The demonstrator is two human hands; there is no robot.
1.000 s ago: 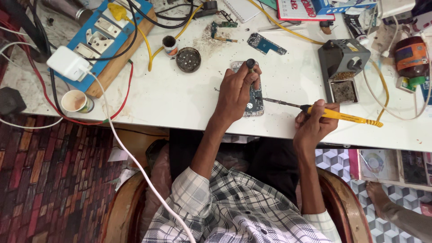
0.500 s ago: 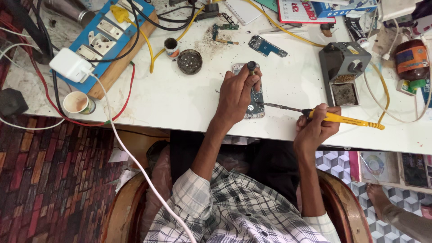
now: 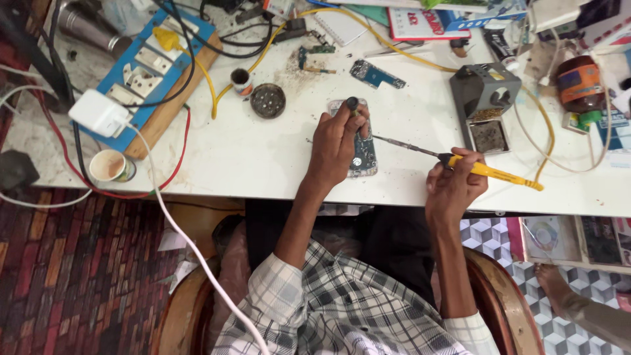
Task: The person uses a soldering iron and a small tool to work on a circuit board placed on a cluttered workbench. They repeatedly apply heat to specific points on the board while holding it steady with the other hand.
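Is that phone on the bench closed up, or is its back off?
Open. The phone lies flat under the left hand with its insides bare, and the right hand points a soldering iron at it.

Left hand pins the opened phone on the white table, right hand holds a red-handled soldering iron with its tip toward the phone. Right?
Not quite: the head view shows the soldering iron has a yellow handle, not red. The rest holds: the left hand rests on the opened phone on the white table, and the right hand holds the iron with its tip pointing toward the phone.
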